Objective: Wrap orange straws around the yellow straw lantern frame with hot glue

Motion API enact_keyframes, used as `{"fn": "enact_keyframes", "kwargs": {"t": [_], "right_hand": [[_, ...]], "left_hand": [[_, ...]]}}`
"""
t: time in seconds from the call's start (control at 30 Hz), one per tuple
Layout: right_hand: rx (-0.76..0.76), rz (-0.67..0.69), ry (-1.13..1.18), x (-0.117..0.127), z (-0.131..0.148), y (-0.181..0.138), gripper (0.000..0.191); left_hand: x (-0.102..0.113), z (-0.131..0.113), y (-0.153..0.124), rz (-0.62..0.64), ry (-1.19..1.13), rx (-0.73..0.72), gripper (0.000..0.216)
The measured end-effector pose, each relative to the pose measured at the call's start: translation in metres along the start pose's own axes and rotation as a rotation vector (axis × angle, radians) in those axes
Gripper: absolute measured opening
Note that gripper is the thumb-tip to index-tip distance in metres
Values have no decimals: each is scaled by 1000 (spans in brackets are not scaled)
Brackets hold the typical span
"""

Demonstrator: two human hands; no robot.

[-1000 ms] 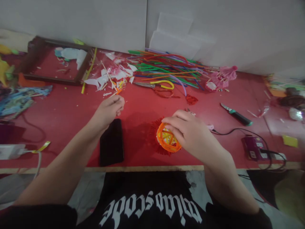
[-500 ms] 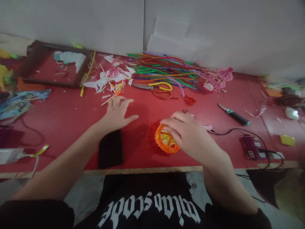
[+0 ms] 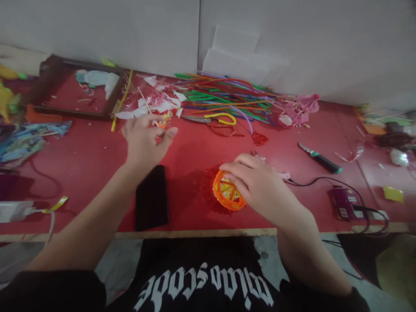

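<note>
My right hand (image 3: 255, 177) is closed on the rim of a small round orange-and-yellow craft piece (image 3: 229, 193), shaped like an open basket with criss-crossed yellow strips inside. A red fringe (image 3: 211, 190) spreads around its far and left sides on the red table. Farther to the left, my left hand (image 3: 144, 136) hovers at the near edge of the heap of paper and stick scraps (image 3: 164, 102). Its fingers are bent and the thumb stands apart, with nothing visibly held. Beneath that wrist lies a black phone (image 3: 152, 199).
Scissors (image 3: 198, 118) with a yellow-wrapped handle lie before a pile of coloured pipe cleaners (image 3: 227, 97). To the right are a utility knife (image 3: 320, 159), a purple box with cables (image 3: 346, 203) and a pink corded tool (image 3: 285, 175). A brown frame (image 3: 71, 113) stands back left.
My left hand has moved left and slightly away from me, over the near side of the scraps. My right hand and the orange piece have stayed in place.
</note>
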State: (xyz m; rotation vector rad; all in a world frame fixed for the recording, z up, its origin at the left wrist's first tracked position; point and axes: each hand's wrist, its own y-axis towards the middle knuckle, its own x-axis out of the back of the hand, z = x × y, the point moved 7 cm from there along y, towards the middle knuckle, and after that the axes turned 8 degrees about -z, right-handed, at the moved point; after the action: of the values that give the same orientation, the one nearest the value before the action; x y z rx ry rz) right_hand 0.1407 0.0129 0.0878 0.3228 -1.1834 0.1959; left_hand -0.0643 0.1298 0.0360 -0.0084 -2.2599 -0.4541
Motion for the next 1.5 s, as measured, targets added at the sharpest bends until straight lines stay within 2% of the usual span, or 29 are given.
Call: {"fn": "enact_keyframes", "kwargs": {"t": [0.17, 0.23, 0.27, 0.4, 0.53, 0.67, 0.83, 1.03, 1.3, 1.5], "right_hand": [[8, -15, -5, 0, 1, -1, 24], [13, -24, -8, 0, 1, -2, 25], [14, -36, -6, 0, 1, -2, 25], [29, -111, 21, 3, 2, -3, 19], [61, -141, 55, 6, 5, -6, 12], [105, -155, 18, 8, 9, -9, 14], [143, -214, -31, 11, 12, -13, 19], [151, -235, 1, 9, 15, -19, 24], [163, -302, 19, 10, 19, -23, 22], [170, -322, 27, 10, 21, -25, 22]], "left_hand": [[-21, -73, -54, 274, -276, -41, 30], [-31, -84, -70, 424, -445, 76, 22], [-34, -86, -74, 458, -486, 125, 19], [-40, -82, -76, 500, -586, 254, 11], [-41, -81, -78, 583, -600, 298, 13], [-39, -82, -83, 660, -579, 336, 12], [-35, -82, -87, 674, -520, 320, 9], [-42, -77, -93, 714, -605, 414, 5], [-44, -75, -95, 712, -600, 418, 7], [-46, -81, -97, 745, -863, 632, 11]]}}
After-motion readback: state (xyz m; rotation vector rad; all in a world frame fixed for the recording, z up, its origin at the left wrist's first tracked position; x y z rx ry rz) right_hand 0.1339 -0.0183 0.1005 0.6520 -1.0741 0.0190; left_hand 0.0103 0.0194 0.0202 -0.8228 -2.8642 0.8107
